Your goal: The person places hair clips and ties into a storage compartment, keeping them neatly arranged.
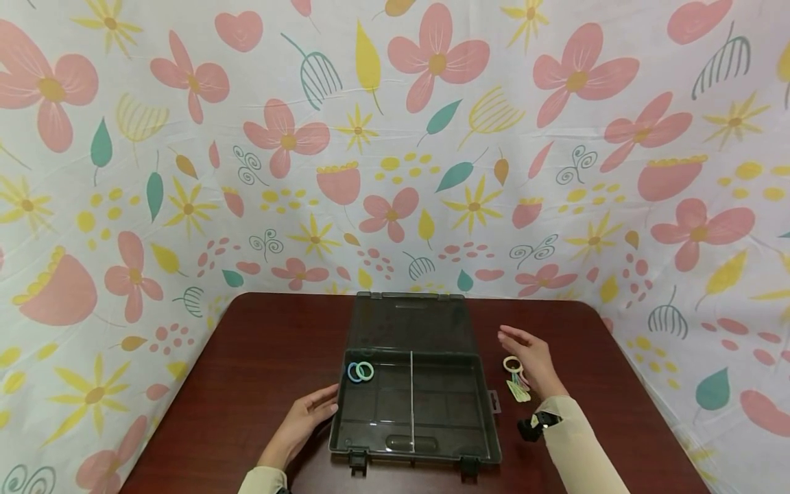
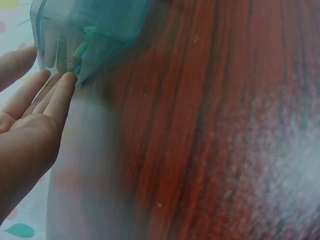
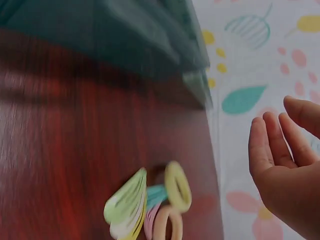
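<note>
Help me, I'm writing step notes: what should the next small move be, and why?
Probably lower the right hand and pinch the yellow ring. That hand holds nothing and is near it, the open case lies alongside, and two rings already lie in its left compartment.

R compartment of case can be entered from above; sideways, L compartment is blocked off by white divider. Far-L corner is taken by two rings; nearer floor can be reached. Rear is barred by open lid, then cloth. R-side tabletop is part-occupied by hair-tie pile, R hand adj.; L wall approach is obstructed by L hand.
</note>
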### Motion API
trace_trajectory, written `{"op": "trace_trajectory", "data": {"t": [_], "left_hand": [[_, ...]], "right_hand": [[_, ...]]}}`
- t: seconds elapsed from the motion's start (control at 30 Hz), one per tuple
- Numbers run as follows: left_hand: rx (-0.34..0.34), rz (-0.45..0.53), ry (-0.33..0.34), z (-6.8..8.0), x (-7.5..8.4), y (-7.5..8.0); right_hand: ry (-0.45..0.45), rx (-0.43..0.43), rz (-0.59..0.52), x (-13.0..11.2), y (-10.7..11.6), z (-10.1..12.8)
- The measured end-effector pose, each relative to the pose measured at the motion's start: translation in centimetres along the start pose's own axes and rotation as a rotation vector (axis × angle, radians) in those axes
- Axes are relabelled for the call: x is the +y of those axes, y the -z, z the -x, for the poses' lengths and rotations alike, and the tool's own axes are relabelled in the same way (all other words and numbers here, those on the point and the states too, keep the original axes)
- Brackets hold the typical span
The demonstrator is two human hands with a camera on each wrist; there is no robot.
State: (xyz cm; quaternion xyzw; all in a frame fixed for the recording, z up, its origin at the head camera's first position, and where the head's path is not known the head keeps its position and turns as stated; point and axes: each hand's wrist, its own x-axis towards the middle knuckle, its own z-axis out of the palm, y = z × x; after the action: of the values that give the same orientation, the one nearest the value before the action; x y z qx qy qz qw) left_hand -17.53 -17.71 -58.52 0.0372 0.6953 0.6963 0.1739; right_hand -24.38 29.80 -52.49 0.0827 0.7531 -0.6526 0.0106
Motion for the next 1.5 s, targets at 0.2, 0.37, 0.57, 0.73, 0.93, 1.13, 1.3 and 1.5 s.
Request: {"op": "trace_trajectory", "data": {"t": [0.2,0.37,0.57,0.73,0.93,1.13,1.3,1.5], "left_hand": [[-0.003,0.008,-0.005,-0.1,-0.1,-0.2],[-0.003,0.020,-0.003,0.1,0.1,-0.4],[0.004,0.026,0.003,0.3,0.1,-0.4],[0.002,0.022,-0.002,0.3,0.1,-0.2],[-0.003,0.011,0.004,0.2,0.2,-0.2],[-0.007,0.006,0.001,0.1,0.1,-0.1],[-0.013,-0.006,-0.012,0.1,0.1,0.0],[0.005,0.006,0.008,0.1,0.2,-0.1]], "right_hand": [[-0.037,0.027,-0.043,1.3,2.3,0.4],[-0.097,0.055,-0.071,2.7,3.4,0.3],[-0.098,0.075,-0.029,4.1,4.0,0.4],[-0.102,0.078,0.085,5.0,4.3,0.2],[-0.095,0.101,0.214,5.4,4.1,0.0],[-0.055,0.084,0.288,5.6,3.9,-0.2],[-0.027,0.085,0.330,5.6,3.7,-0.5],[0.005,0.131,0.423,5.7,3.2,-0.7]]}}
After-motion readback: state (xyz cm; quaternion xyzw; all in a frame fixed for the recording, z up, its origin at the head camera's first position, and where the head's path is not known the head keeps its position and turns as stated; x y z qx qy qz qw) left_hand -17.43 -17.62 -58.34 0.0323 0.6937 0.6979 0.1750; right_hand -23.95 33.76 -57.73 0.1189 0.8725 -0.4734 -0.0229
